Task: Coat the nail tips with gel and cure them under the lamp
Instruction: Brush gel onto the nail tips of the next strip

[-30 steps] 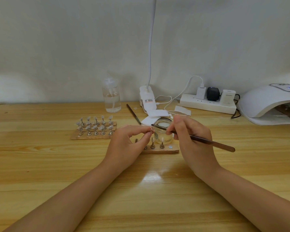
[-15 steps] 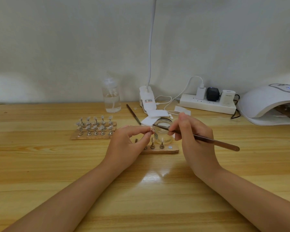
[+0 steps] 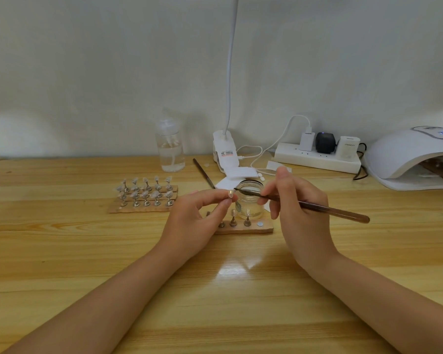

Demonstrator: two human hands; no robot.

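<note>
Wooden table (image 3: 62, 251) spanning the whole view, backed by a pale wall. White curing lamp (image 3: 404, 154) at far right edge of table, display lit, a holder strip just visible inside its opening. White power strip (image 3: 317, 159) against the wall beside it, three plugs seated. Clip-on desk lamp (image 3: 224, 152) left of the strip, neck rising out of view. Clear spray bottle (image 3: 169, 146) further left. Wooden holder board (image 3: 143, 200) at left centre, two rows of stands carrying nail tips. Second wooden strip (image 3: 243, 227) between the hands, three stands visible and one bare round pad. Open glass jar (image 3: 250, 200) just behind that strip. Spare brush (image 3: 203, 172) lying behind the jar.

Right hand (image 3: 299, 213) gripping brush (image 3: 317, 206) pen-fashion, fingers curled round the handle, bristles pointed left over the jar rim. Left hand (image 3: 197, 221) pinching a single nail tip (image 3: 230, 193) on its stand between thumb and forefinger, raised above the strip, brush point just beside it; contact cannot be told.
</note>
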